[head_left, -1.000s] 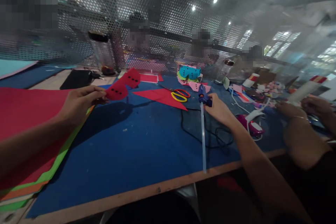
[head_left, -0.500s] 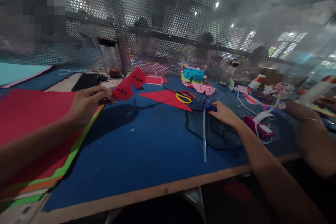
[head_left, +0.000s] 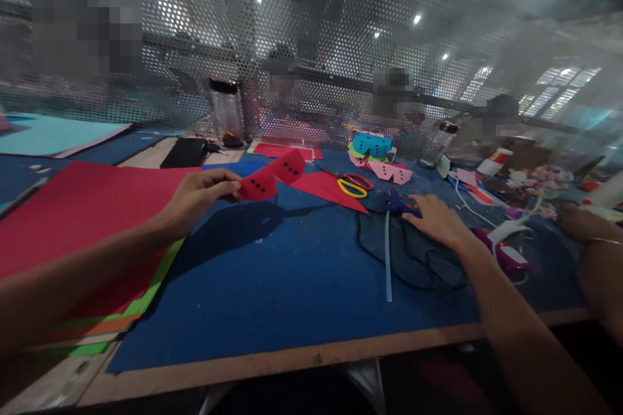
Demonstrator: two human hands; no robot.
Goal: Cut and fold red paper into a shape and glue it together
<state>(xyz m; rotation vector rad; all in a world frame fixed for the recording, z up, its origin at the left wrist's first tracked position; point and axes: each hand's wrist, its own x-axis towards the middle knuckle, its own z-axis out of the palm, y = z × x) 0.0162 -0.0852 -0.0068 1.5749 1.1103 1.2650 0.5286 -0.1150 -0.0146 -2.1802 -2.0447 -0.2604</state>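
Observation:
My left hand point(head_left: 197, 198) pinches a red paper cut-out with black dots point(head_left: 272, 176) and holds it up over the blue mat point(head_left: 272, 272). My right hand point(head_left: 438, 220) lies on the mat with its fingers stretched out, touching the blue glue gun point(head_left: 400, 206). The gun rests flat, and its clear glue stick point(head_left: 388, 253) points toward me. A black cord point(head_left: 389, 253) loops under my right wrist.
A stack of red, green and orange sheets point(head_left: 73, 220) lies at left. Yellow-and-red scissors point(head_left: 353, 185) sit on a red paper triangle point(head_left: 331, 187). Cyan and pink cut-outs point(head_left: 374, 152), a jar point(head_left: 228, 111) and a mesh screen stand behind. Another person's arm point(head_left: 598, 259) works at right.
My right hand has lowered the glue gun onto the mat and its fingers have spread over it. My left hand has carried the red cut-out a little to the right.

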